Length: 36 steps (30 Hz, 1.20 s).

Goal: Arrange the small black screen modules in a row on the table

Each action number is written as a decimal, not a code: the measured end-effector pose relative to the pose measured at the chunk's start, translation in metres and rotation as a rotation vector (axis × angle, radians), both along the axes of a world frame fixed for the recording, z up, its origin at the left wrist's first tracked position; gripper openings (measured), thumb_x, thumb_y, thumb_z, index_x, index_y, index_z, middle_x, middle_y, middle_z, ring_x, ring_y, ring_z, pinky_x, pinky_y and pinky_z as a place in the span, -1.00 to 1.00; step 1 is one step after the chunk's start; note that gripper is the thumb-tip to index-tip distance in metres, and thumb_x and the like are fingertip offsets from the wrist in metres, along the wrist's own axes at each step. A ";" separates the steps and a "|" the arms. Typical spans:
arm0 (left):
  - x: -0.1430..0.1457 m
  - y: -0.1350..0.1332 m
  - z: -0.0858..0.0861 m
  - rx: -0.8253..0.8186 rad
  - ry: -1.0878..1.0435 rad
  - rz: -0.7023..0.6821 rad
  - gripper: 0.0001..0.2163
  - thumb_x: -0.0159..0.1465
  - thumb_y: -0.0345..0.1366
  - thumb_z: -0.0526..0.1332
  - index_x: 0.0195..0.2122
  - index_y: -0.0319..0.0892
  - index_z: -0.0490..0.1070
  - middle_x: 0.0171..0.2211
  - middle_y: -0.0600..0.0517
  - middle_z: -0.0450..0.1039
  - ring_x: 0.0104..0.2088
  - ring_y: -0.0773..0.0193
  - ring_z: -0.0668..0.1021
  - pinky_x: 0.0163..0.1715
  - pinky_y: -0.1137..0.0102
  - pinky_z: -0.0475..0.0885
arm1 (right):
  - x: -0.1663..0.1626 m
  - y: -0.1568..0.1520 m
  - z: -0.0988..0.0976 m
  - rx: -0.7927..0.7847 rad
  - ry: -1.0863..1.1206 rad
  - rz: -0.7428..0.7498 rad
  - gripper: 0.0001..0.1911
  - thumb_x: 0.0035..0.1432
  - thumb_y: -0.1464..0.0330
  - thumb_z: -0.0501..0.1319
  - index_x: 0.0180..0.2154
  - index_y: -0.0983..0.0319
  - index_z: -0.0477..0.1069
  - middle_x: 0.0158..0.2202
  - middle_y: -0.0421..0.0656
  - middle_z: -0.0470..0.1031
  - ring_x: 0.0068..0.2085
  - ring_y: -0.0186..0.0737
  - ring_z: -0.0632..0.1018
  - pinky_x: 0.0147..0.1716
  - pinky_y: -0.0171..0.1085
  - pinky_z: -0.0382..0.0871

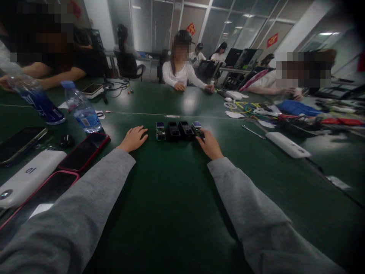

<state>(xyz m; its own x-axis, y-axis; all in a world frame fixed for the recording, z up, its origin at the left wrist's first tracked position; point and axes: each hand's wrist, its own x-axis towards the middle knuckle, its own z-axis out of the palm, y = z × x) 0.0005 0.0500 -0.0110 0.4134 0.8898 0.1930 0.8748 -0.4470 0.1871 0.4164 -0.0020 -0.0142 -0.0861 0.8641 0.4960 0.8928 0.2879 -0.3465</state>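
A short row of small parts sits on the green table (171,198) in front of me. Two black plastic cases, the left case (173,131) and the right case (186,130), stand side by side in the middle. At the row's left end is a small circuit board with a screen (160,131). A similar circuit board (196,125) at the right end is partly covered by the fingers of my right hand (210,144), which grip its near right side. My left hand (134,138) lies flat on the table, left of the row, fingers stretched out and holding nothing.
Two plastic bottles (82,110), several phones (85,152) and a white power bank (31,177) lie at left. To the right are a wrench (253,131), a white device (286,144) and tangled cables (251,108). Across the table sits a person in a white top (179,72).
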 end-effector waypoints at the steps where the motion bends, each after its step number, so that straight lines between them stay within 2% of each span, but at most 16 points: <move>1: 0.000 0.000 0.000 0.002 -0.001 0.000 -0.48 0.52 -0.02 -0.06 0.39 -0.14 0.28 0.44 -0.18 0.22 0.42 -0.06 0.28 0.38 -0.07 0.17 | 0.000 0.000 0.000 0.003 -0.001 0.001 -0.46 0.45 0.07 0.04 0.26 0.29 0.26 0.17 0.21 0.42 0.15 0.27 0.50 0.14 0.22 0.44; 8: -0.001 0.000 0.000 -0.011 -0.004 -0.005 -0.46 0.52 0.00 -0.07 0.39 -0.15 0.28 0.44 -0.19 0.20 0.42 -0.07 0.28 0.38 -0.07 0.17 | -0.001 -0.001 0.003 -0.020 -0.032 -0.035 -0.39 0.44 -0.02 0.00 0.23 0.30 0.29 0.16 0.21 0.44 0.13 0.28 0.52 0.12 0.22 0.46; 12: -0.001 0.000 0.000 -0.014 -0.007 -0.005 -0.45 0.53 0.01 -0.08 0.40 -0.15 0.27 0.45 -0.19 0.19 0.43 -0.07 0.27 0.39 -0.07 0.16 | -0.003 -0.002 0.004 -0.021 -0.037 -0.042 -0.33 0.46 -0.07 -0.11 0.23 0.32 0.29 0.16 0.22 0.44 0.10 0.28 0.53 0.09 0.21 0.47; 16: -0.001 0.000 0.000 -0.009 -0.012 -0.006 -0.47 0.52 0.01 -0.07 0.40 -0.13 0.27 0.44 -0.17 0.20 0.42 -0.06 0.27 0.39 -0.06 0.16 | -0.004 -0.003 0.006 -0.003 -0.019 -0.055 -0.32 0.50 -0.02 -0.26 0.23 0.31 0.30 0.17 0.20 0.44 0.09 0.25 0.53 0.08 0.19 0.47; 20: -0.001 0.001 0.000 -0.018 -0.012 -0.006 -0.46 0.52 0.01 -0.07 0.40 -0.14 0.27 0.45 -0.18 0.19 0.43 -0.07 0.27 0.39 -0.06 0.16 | -0.005 -0.006 0.011 0.076 0.021 -0.109 -0.36 0.53 0.04 -0.30 0.20 0.25 0.35 0.10 0.15 0.48 0.05 0.19 0.54 0.07 0.16 0.47; 22: -0.001 0.001 0.000 -0.016 -0.018 -0.003 -0.46 0.52 0.01 -0.07 0.40 -0.13 0.27 0.45 -0.17 0.20 0.43 -0.07 0.27 0.39 -0.07 0.16 | -0.006 -0.008 0.014 0.110 0.021 -0.087 -0.41 0.54 0.08 -0.25 0.20 0.22 0.36 0.11 0.12 0.47 0.09 0.16 0.52 0.11 0.14 0.46; 25: -0.001 0.000 0.001 -0.012 -0.021 0.000 -0.47 0.52 0.01 -0.06 0.40 -0.11 0.27 0.44 -0.15 0.21 0.43 -0.06 0.27 0.39 -0.07 0.15 | -0.007 -0.009 0.016 0.101 -0.021 -0.016 -0.50 0.50 0.08 -0.07 0.24 0.20 0.33 0.19 0.11 0.41 0.19 0.17 0.45 0.18 0.15 0.43; 28: 0.000 -0.001 0.002 -0.015 -0.013 -0.005 -0.47 0.52 -0.01 -0.06 0.40 -0.15 0.27 0.44 -0.19 0.20 0.42 -0.07 0.27 0.39 -0.07 0.15 | -0.007 -0.008 0.014 0.069 -0.069 0.022 -0.47 0.42 0.10 0.08 0.27 0.25 0.29 0.24 0.16 0.35 0.25 0.23 0.40 0.22 0.21 0.39; 36: 0.000 -0.001 0.001 -0.006 -0.007 -0.006 -0.47 0.52 -0.01 -0.06 0.39 -0.16 0.28 0.44 -0.20 0.21 0.42 -0.08 0.28 0.38 -0.07 0.16 | -0.002 -0.004 0.006 0.053 -0.042 0.002 -0.44 0.36 0.09 0.13 0.20 0.34 0.27 0.11 0.24 0.42 0.12 0.28 0.49 0.12 0.21 0.46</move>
